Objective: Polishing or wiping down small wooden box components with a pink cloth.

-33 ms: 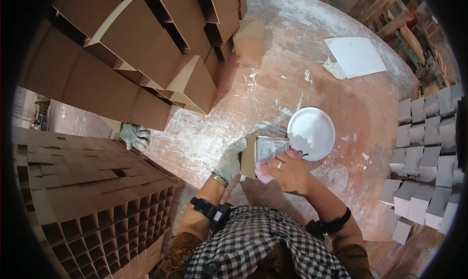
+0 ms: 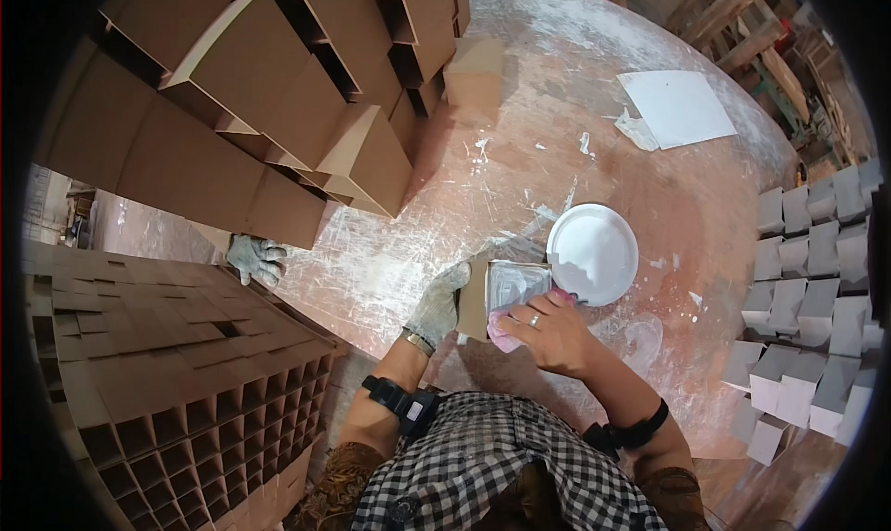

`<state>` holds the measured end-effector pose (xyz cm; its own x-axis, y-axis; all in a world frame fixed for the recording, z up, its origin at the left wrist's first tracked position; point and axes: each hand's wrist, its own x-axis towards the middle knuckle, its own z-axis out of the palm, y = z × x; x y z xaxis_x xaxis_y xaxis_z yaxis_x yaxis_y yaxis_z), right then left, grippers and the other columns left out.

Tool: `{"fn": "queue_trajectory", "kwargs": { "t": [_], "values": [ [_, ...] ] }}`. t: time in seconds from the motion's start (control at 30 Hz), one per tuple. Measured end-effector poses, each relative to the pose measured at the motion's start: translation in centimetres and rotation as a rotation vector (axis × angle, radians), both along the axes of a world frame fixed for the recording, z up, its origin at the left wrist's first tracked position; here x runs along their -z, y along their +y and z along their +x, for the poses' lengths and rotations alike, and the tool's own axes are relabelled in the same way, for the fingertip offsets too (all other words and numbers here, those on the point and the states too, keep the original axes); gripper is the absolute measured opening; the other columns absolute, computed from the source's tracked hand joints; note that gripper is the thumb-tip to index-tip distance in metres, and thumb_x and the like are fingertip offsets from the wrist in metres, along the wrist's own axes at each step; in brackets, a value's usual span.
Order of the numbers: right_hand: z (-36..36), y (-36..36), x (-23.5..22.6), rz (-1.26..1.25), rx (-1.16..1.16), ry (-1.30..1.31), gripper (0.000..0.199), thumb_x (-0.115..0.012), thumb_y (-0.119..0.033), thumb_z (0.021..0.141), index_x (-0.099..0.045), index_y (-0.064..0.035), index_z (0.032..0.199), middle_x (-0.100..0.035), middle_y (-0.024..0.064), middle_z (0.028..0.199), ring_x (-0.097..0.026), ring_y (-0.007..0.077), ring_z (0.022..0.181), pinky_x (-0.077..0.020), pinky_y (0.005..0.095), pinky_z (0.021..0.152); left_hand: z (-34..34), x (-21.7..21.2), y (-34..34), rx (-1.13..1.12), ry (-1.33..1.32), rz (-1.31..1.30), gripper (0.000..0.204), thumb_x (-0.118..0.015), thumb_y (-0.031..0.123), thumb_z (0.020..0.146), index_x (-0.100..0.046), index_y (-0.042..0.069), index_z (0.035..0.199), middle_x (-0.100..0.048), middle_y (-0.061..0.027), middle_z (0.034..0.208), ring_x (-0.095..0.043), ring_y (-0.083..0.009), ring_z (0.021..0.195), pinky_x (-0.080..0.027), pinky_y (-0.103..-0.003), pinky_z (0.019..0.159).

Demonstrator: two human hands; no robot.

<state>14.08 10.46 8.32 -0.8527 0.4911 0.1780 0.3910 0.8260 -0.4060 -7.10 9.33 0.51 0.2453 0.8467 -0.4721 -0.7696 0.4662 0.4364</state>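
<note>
Right now both hands meet at a small cardboard box held just above the desk, close to the body, so the work sits straight under the eyes. Left hand, in a grey work glove, is cupped around the box's brown left wall, fingers wrapped on it; looks like a steadying grip so the piece does not slide. Right hand, bare with a ring, is pressed onto the near edge, fingers curled over a pink pad that it pinches against the box. Inner face of the box shows whitish, smeared. White round plate sits touching or just beside the box on its right, within easy reach of the right hand, probably why it is parked there. Desk is round, reddish, streaked with white smears. Another person's gloved hand rests at the left edge of the desk, well apart. Stacked open brown cartons crowd the far left; a cardboard divider grid lies at near left. White sheet lies far right; grey folded boxes line the right rim.
</note>
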Motion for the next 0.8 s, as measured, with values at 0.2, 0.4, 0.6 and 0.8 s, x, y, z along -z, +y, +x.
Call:
{"fn": "queue_trajectory", "kwargs": {
  "t": [0.2,0.4,0.6,0.8],
  "values": [
    [-0.3,-1.2,1.8,-0.058,0.336,0.179,0.043,-0.058,-0.006,0.069,-0.057,-0.007,0.112,-0.058,0.0094,0.1,-0.055,0.0283,0.088,-0.0391,0.0399,0.078,-0.3,2.0,0.3,-0.01,-0.033,-0.069,0.037,-0.05,0.016,0.093,-0.049,-0.002,0.125,-0.056,-0.0129,0.121,-0.055,-0.0234,0.109,-0.045,-0.035,0.096],
    [-2.2,0.6,1.7,-0.118,0.654,0.299,0.044,-0.059,-0.006,0.069,-0.054,-0.002,0.112,-0.053,0.0179,0.105,-0.053,0.0362,0.087,-0.0395,0.0445,0.078,0.4,1.2,0.4,-0.004,-0.005,0.02,0.041,-0.056,0.021,0.091,-0.049,0.0,0.126,-0.056,-0.0118,0.121,-0.056,-0.0212,0.108,-0.047,-0.034,0.094],
    [-3.4,1.4,2.6,0.035,0.656,0.32,0.046,-0.059,-0.004,0.066,-0.055,-0.0017,0.112,-0.054,0.0177,0.107,-0.05,0.0361,0.091,-0.0382,0.0434,0.077,-0.1,0.3,1.1,0.086,0.018,0.026,0.045,-0.057,0.023,0.091,-0.048,0.001,0.128,-0.054,-0.0112,0.124,-0.053,-0.0203,0.111,-0.043,-0.033,0.097],
    [-1.9,4.7,0.3,0.019,0.152,0.196,0.049,-0.061,-0.004,0.06,-0.059,-0.0036,0.108,-0.057,0.0141,0.105,-0.052,0.0314,0.095,-0.0369,0.0403,0.081,-1.2,2.8,0.7,0.11,0.144,0.088,0.039,-0.052,0.02,0.093,-0.047,0.001,0.127,-0.054,-0.0126,0.124,-0.054,-0.0214,0.11,-0.044,-0.034,0.097]
  ]
}}
